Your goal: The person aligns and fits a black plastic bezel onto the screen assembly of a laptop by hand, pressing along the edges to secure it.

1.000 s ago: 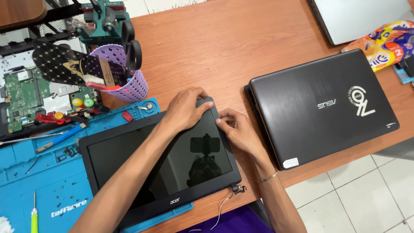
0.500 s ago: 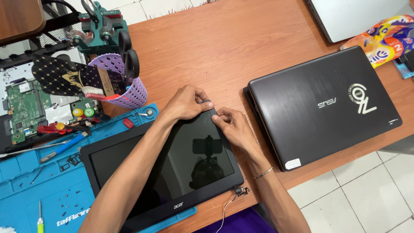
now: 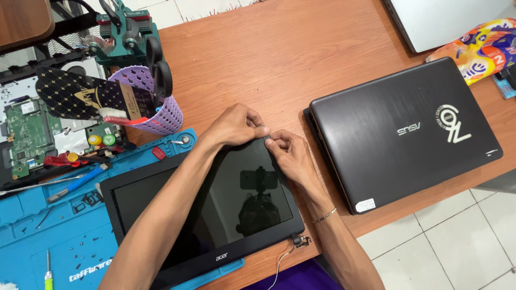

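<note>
— Where's the screen panel (image 3: 215, 209)?
— Flat on the surface (image 3: 279, 59), partly over the blue mat (image 3: 48, 241), left of the closed laptop (image 3: 403, 129).
— The hands?
— Left hand (image 3: 234, 124) and right hand (image 3: 287, 156) both pinch its far right corner.

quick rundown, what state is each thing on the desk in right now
screen panel: detached, flat on the blue mat, dark
left hand: fingers on the panel's top right corner
right hand: fingers pinching that same corner
black laptop: lid closed
silver laptop: closed, partly out of view
purple basket: upright, holding tools
circuit board: exposed in an opened base
</note>
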